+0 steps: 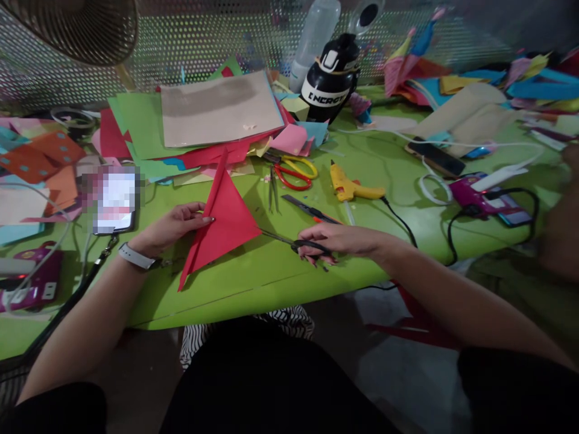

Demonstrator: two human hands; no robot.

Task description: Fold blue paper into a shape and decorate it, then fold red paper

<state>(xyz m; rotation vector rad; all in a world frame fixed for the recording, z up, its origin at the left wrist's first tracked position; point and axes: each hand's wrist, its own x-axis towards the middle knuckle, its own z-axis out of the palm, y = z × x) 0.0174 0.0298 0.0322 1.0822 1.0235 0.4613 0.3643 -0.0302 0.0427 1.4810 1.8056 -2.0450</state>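
My left hand [183, 222] pinches a folded red sheet of paper [228, 223] by its left edge, thumb on top. The paper is a triangle with a narrow folded strip along its left side, and its right corner points toward my other hand. In my right hand [328, 242] is a pair of dark-handled scissors [278, 237], fingers wrapped round the handles. The blades reach left to the paper's right corner; whether they touch it or are parted, I cannot tell.
Behind lie pliers with red and yellow handles [296, 173], tweezers [272, 191], a cutter knife [307, 208] and a yellow glue gun [353, 185]. Stacked coloured paper [217, 111] and a black bottle [332, 78] stand farther back. A phone [115, 199] lies left, a purple power strip [474, 196] right.
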